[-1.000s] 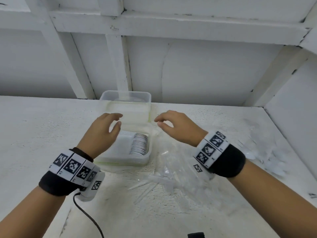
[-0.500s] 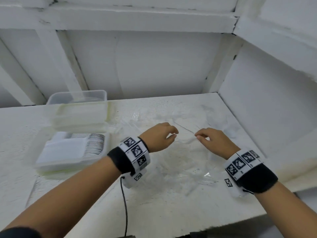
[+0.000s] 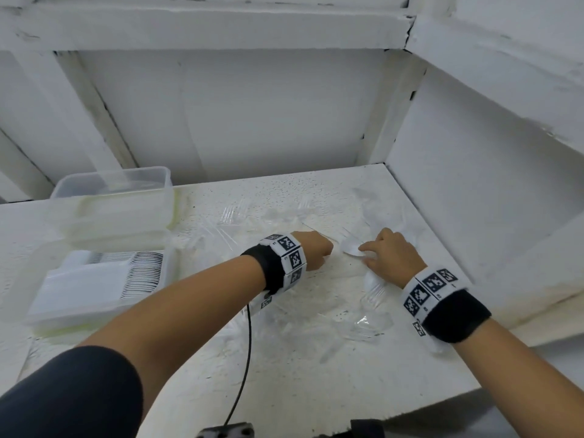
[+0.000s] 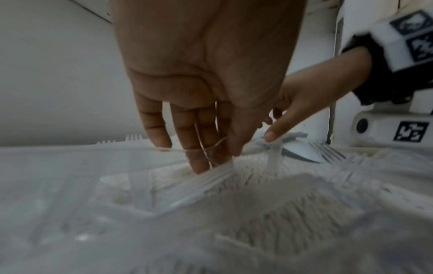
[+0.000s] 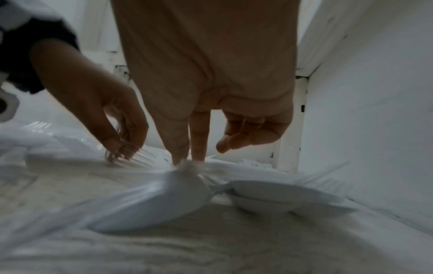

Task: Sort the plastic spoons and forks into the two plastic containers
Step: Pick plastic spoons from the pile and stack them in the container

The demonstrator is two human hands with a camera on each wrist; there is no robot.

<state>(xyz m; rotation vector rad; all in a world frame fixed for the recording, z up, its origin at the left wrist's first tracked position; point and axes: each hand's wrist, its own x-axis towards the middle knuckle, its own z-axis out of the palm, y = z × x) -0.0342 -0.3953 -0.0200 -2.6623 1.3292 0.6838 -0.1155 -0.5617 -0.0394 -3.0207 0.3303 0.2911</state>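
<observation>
Clear and white plastic forks and spoons lie scattered over the white table (image 3: pixel 284 374). My left hand (image 3: pixel 325 252) reaches down into the pile, and its thumb and fingers pinch a clear fork (image 4: pixel 211 178). Just to its right, my right hand (image 3: pixel 363 251) pinches the handle end of a white spoon (image 5: pixel 164 194) between thumb and forefinger, with the bowl resting on the table. Two clear containers stand at the left: the near container (image 3: pixel 63 311) holds a neat row of stacked cutlery, and the far container (image 3: pixel 113 184) is behind it.
A white wall (image 3: pixel 474 216) rises close on the right of my right hand, and another closes the back. More spoons (image 5: pixel 281 196) lie against the right wall. A black cable (image 3: pixel 243 374) runs from my left wrist over the table's front edge.
Both hands moved right, from beside the containers to the loose pile. The left hand took hold of a fork and the right hand a spoon. The head view swung right too.
</observation>
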